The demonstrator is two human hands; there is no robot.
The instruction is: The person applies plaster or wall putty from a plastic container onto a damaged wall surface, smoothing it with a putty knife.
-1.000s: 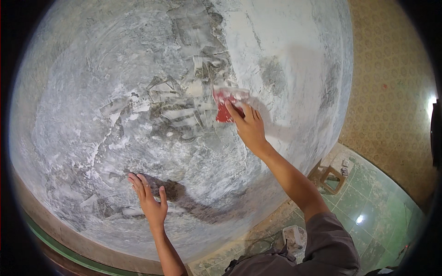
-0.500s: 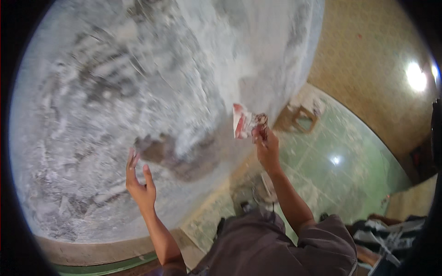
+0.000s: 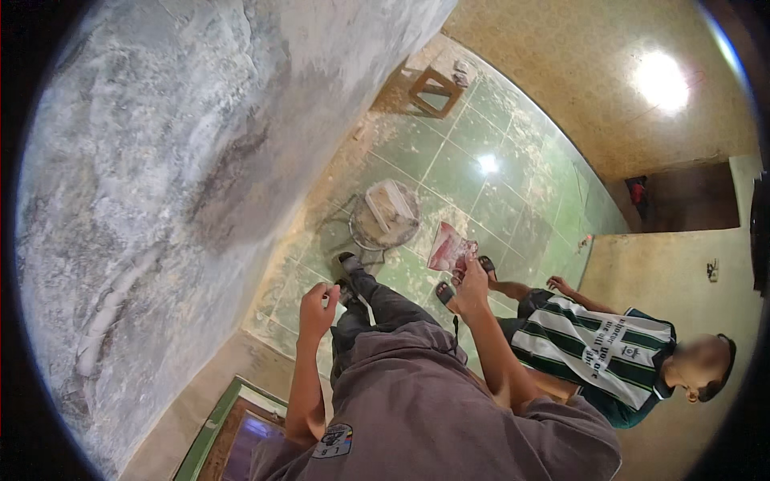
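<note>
The right hand [image 3: 471, 290] grips a red-stained putty blade [image 3: 449, 245], which projects just above its closed fingers. The left hand [image 3: 318, 309] holds nothing, its fingers loosely curled. Left of both hands rises a rough, grey-white plastered wall [image 3: 160, 160]. Beyond the fingertips lies a green tiled floor [image 3: 513, 192], dusted with plaster, bearing a round mixing pan [image 3: 385, 218] and a wooden stool [image 3: 435, 88]. A seated person [image 3: 597, 345] is to the right.

Rough grey plastered wall [image 3: 160, 160] on my left, green tiled floor [image 3: 513, 184] below w/ a round mortar pan [image 3: 383, 218] on it. Wooden stool [image 3: 435, 88] by the wall further off; a person in a green-white striped shirt [image 3: 597, 349] sits nearby on my right.
</note>
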